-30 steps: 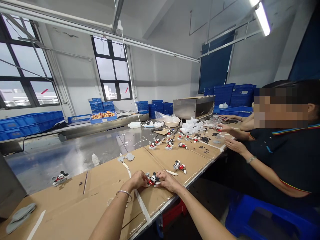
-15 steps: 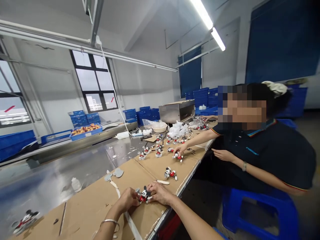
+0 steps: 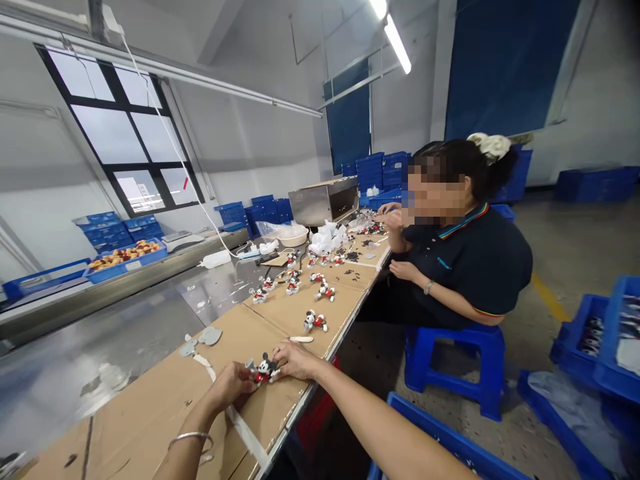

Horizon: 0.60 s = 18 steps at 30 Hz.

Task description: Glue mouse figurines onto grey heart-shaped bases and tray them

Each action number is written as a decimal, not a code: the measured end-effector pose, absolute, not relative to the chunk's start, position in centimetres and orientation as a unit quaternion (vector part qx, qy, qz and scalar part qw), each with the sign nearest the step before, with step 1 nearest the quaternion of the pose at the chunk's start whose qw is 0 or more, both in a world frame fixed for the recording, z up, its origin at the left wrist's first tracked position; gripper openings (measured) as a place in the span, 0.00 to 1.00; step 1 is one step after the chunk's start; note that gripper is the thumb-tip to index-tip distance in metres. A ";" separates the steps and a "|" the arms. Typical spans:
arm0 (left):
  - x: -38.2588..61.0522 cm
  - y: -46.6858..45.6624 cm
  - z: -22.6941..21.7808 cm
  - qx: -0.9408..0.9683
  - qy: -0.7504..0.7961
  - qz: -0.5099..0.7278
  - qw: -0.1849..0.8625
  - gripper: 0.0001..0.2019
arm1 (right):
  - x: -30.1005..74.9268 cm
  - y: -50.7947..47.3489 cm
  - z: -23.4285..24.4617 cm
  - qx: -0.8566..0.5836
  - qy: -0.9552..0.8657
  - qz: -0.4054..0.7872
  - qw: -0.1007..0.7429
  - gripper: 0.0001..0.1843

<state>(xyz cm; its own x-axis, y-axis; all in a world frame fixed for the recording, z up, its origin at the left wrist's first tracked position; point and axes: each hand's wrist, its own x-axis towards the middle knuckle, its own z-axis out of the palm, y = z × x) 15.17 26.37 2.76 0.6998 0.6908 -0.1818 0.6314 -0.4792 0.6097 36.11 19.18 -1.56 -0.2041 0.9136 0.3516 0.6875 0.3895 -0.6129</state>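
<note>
Left hand (image 3: 233, 385) and right hand (image 3: 296, 361), in the head view, grasped one small figurine (image 3: 264, 371) between them, the left's fingertips pinched at its eight o'clock side, the right's curled at its two o'clock side. Round black ears topped its red body. Beneath spread matte brown cardboard (image 3: 173, 393), crossed by flat white tape (image 3: 249, 437) towards seven o'clock of the figurine. Thin, rounded grey pieces (image 3: 210, 335) lay at ten o'clock, a slim white strip (image 3: 301, 339) at two. Smooth, shiny metal formed a bangle (image 3: 190, 435) round the left wrist.
</note>
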 end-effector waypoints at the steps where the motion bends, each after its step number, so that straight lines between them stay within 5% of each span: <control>1: 15.1 26.5 2.7 0.861 0.385 0.039 0.330 0.13 | 36.2 19.2 -1.7 -0.526 -0.757 0.171 0.348 0.10; 18: 15.7 25.1 4.4 0.869 0.417 0.036 0.265 0.12 | 35.5 18.2 0.6 -0.523 -0.726 0.210 0.394 0.09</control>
<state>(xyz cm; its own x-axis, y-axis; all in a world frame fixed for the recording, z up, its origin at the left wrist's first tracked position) 15.69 25.05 4.42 0.6492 0.7437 -0.1593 0.7059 -0.5112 0.4902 35.54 18.22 0.59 -0.1423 0.9253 0.3516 0.5942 0.3639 -0.7173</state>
